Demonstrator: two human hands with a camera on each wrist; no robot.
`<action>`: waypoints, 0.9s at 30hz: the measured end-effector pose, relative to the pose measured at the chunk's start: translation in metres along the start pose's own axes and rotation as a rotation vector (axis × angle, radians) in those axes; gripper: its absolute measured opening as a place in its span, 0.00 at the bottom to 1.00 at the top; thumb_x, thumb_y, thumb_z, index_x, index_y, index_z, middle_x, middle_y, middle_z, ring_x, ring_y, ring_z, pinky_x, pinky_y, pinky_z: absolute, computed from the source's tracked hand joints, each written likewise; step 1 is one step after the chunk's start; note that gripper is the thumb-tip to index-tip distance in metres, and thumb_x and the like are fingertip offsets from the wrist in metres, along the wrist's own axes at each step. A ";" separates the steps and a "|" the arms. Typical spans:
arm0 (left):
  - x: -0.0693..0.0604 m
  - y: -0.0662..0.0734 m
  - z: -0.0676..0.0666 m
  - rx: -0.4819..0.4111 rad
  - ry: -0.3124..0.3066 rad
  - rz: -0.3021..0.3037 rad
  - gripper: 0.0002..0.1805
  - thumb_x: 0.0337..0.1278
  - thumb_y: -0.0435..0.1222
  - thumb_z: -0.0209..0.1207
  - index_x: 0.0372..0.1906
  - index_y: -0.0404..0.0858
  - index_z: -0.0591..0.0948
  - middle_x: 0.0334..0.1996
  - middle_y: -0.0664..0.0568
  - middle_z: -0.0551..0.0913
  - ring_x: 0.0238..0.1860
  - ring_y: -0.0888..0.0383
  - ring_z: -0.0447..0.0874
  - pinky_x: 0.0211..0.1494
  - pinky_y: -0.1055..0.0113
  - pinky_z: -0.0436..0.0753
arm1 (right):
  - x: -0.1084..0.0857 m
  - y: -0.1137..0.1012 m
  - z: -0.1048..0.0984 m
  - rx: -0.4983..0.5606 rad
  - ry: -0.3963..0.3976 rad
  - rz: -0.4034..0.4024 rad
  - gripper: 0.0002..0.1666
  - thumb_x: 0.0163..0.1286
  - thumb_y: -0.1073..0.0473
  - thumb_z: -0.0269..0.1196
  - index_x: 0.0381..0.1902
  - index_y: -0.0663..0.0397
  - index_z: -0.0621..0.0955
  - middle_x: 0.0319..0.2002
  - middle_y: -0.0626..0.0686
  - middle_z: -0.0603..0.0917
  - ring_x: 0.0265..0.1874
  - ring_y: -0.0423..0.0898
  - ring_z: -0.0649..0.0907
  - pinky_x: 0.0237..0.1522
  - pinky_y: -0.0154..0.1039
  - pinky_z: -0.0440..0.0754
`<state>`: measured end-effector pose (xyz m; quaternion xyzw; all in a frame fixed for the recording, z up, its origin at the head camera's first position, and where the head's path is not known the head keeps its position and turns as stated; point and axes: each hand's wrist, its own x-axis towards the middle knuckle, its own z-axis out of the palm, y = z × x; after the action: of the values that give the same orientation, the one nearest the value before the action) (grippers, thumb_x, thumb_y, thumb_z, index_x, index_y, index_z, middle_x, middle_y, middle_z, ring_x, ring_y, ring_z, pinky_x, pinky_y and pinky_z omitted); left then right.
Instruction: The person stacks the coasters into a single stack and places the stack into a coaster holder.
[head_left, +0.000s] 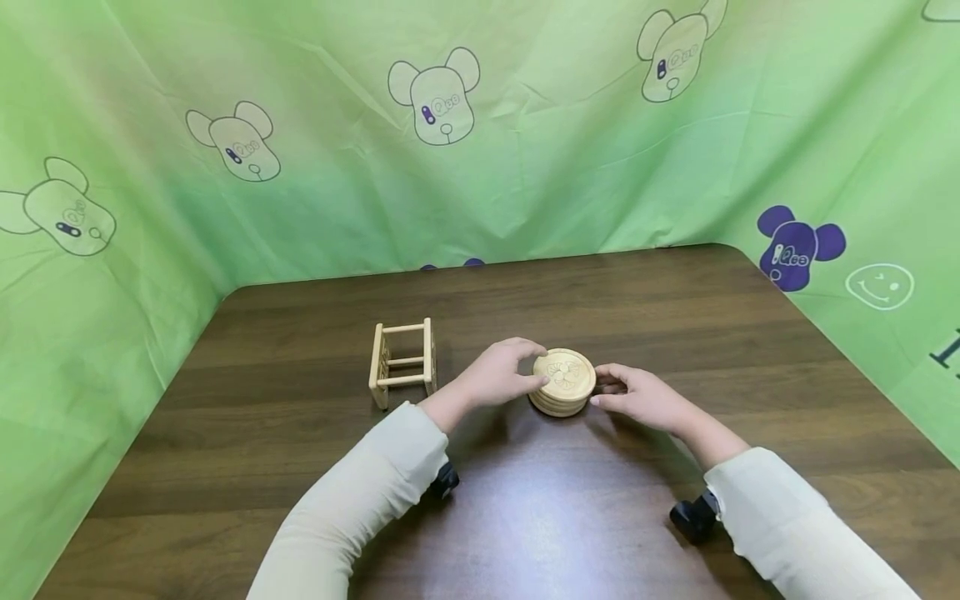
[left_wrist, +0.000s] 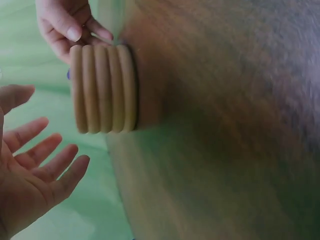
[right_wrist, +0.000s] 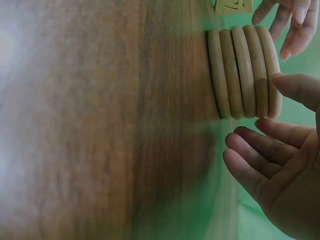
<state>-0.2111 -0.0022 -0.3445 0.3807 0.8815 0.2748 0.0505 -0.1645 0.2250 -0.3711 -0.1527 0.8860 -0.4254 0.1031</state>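
A stack of several round wooden coasters (head_left: 566, 375) lies on the table, the top one carved with a flower-like pattern. At the stack's left side, my left hand (head_left: 504, 372) is spread with thumb and fingers apart; the left wrist view shows this hand (left_wrist: 37, 170) separate from the coasters (left_wrist: 103, 90). On the other side is my right hand (head_left: 643, 398), fingers loosely bent. The right wrist view has that hand's (right_wrist: 285, 160) thumb at the edge of the top coaster (right_wrist: 267, 70); whether it touches, I cannot tell.
A small wooden rack (head_left: 405, 380) with rails stands left of the left hand on the brown wooden table (head_left: 300, 467). Green printed cloth (head_left: 525, 183) hangs behind the table and along both sides.
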 end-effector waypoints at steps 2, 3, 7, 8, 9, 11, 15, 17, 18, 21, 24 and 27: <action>0.003 0.001 0.005 -0.010 0.010 -0.036 0.20 0.50 0.40 0.56 0.49 0.36 0.74 0.48 0.49 0.74 0.52 0.58 0.68 0.54 0.72 0.63 | 0.001 0.000 0.000 0.010 -0.002 0.004 0.28 0.59 0.60 0.58 0.51 0.76 0.66 0.46 0.67 0.73 0.46 0.58 0.74 0.46 0.46 0.71; 0.004 0.001 0.007 -0.019 0.013 -0.058 0.20 0.49 0.40 0.57 0.48 0.36 0.74 0.48 0.49 0.74 0.52 0.58 0.68 0.54 0.72 0.63 | 0.002 0.000 0.001 0.015 -0.005 0.004 0.29 0.58 0.60 0.58 0.51 0.76 0.65 0.46 0.67 0.73 0.46 0.58 0.74 0.45 0.46 0.71; 0.008 0.001 0.014 -0.052 0.019 -0.140 0.20 0.48 0.41 0.57 0.48 0.36 0.75 0.46 0.50 0.75 0.48 0.58 0.70 0.50 0.71 0.66 | 0.004 0.000 0.002 0.019 -0.009 0.010 0.29 0.58 0.61 0.58 0.51 0.78 0.65 0.44 0.67 0.74 0.45 0.57 0.74 0.45 0.46 0.71; 0.009 0.001 0.016 -0.061 0.022 -0.157 0.20 0.48 0.41 0.57 0.48 0.37 0.75 0.44 0.50 0.76 0.46 0.59 0.71 0.48 0.72 0.67 | 0.005 -0.001 0.002 0.022 -0.012 0.008 0.29 0.57 0.62 0.58 0.50 0.79 0.65 0.44 0.67 0.74 0.45 0.58 0.73 0.45 0.46 0.71; 0.009 0.001 0.017 -0.070 0.025 -0.172 0.20 0.48 0.41 0.57 0.47 0.37 0.75 0.43 0.50 0.76 0.45 0.59 0.72 0.47 0.72 0.68 | 0.005 -0.001 0.002 0.021 -0.013 0.010 0.28 0.57 0.63 0.58 0.50 0.79 0.65 0.43 0.67 0.75 0.45 0.58 0.74 0.45 0.46 0.70; 0.010 0.001 0.020 -0.095 0.037 -0.194 0.19 0.48 0.41 0.58 0.46 0.37 0.76 0.41 0.51 0.77 0.42 0.60 0.72 0.45 0.72 0.68 | 0.006 -0.001 0.002 0.021 -0.017 0.009 0.28 0.57 0.63 0.58 0.50 0.79 0.65 0.43 0.67 0.75 0.45 0.58 0.74 0.45 0.46 0.70; 0.008 0.002 0.025 -0.184 0.070 -0.253 0.17 0.47 0.40 0.59 0.45 0.39 0.75 0.42 0.51 0.77 0.42 0.61 0.72 0.45 0.72 0.68 | 0.008 -0.003 0.002 0.016 -0.027 0.004 0.27 0.56 0.64 0.58 0.49 0.78 0.66 0.41 0.65 0.76 0.43 0.56 0.74 0.44 0.45 0.70; 0.007 0.002 0.028 -0.230 0.088 -0.283 0.17 0.47 0.39 0.59 0.45 0.40 0.74 0.43 0.52 0.77 0.42 0.61 0.72 0.44 0.72 0.69 | 0.009 -0.003 0.003 0.028 -0.038 0.002 0.26 0.55 0.65 0.58 0.48 0.77 0.66 0.40 0.64 0.77 0.43 0.55 0.75 0.43 0.43 0.71; 0.007 0.002 0.029 -0.248 0.094 -0.296 0.17 0.47 0.39 0.59 0.45 0.40 0.74 0.43 0.52 0.77 0.42 0.60 0.73 0.44 0.71 0.69 | 0.010 -0.003 0.003 0.038 -0.044 0.003 0.25 0.55 0.65 0.58 0.48 0.77 0.66 0.40 0.63 0.77 0.42 0.54 0.75 0.43 0.41 0.71; 0.007 0.002 0.032 -0.283 0.110 -0.321 0.17 0.46 0.39 0.59 0.44 0.41 0.74 0.43 0.51 0.77 0.44 0.59 0.73 0.45 0.71 0.69 | 0.011 -0.003 0.004 0.066 -0.057 0.003 0.25 0.55 0.66 0.58 0.48 0.78 0.66 0.40 0.63 0.77 0.41 0.52 0.75 0.41 0.36 0.71; 0.007 0.002 0.034 -0.293 0.123 -0.327 0.17 0.46 0.39 0.60 0.44 0.41 0.74 0.42 0.49 0.78 0.44 0.58 0.74 0.45 0.70 0.69 | 0.012 -0.004 0.005 0.080 -0.044 0.009 0.26 0.54 0.67 0.58 0.47 0.78 0.65 0.39 0.63 0.77 0.40 0.51 0.76 0.39 0.33 0.71; 0.008 0.002 0.035 -0.295 0.131 -0.327 0.17 0.46 0.39 0.60 0.43 0.41 0.74 0.42 0.49 0.78 0.44 0.58 0.74 0.45 0.70 0.69 | 0.013 -0.005 0.007 0.100 -0.014 0.030 0.27 0.51 0.69 0.59 0.47 0.79 0.65 0.39 0.65 0.77 0.41 0.52 0.75 0.39 0.32 0.71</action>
<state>-0.2052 0.0198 -0.3722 0.2025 0.8831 0.4130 0.0924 -0.1736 0.2125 -0.3721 -0.1371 0.8651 -0.4665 0.1233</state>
